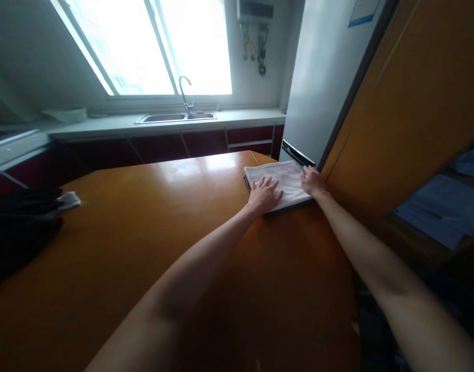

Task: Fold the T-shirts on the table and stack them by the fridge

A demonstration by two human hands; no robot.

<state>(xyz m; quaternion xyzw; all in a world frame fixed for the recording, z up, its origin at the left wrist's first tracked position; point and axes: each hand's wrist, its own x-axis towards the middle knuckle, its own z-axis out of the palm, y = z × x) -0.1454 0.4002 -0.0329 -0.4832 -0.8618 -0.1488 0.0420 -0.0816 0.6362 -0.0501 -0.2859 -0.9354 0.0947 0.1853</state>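
A white folded cloth [288, 178] lies on top of a dark folded item [289, 208], whose edge shows along the front and left. Both rest near the far right end of the wooden table. My left hand [265, 194] is laid on the cloth's left front part, palm down with its fingers spread. At the cloth's right edge sits my right hand [313, 181], fingers slightly bent and a little apart, touching the cloth. Nothing is visibly gripped in either hand. What lies under my right palm is hidden.
A brown wooden table [152, 222] fills the middle. Dark fabric [24, 222] lies at its left, beside a small white item [69, 200]. Right of the cloth stand a tall grey fridge [318, 67] and a wooden panel [411, 103]. Behind is a counter with a sink [163, 118].
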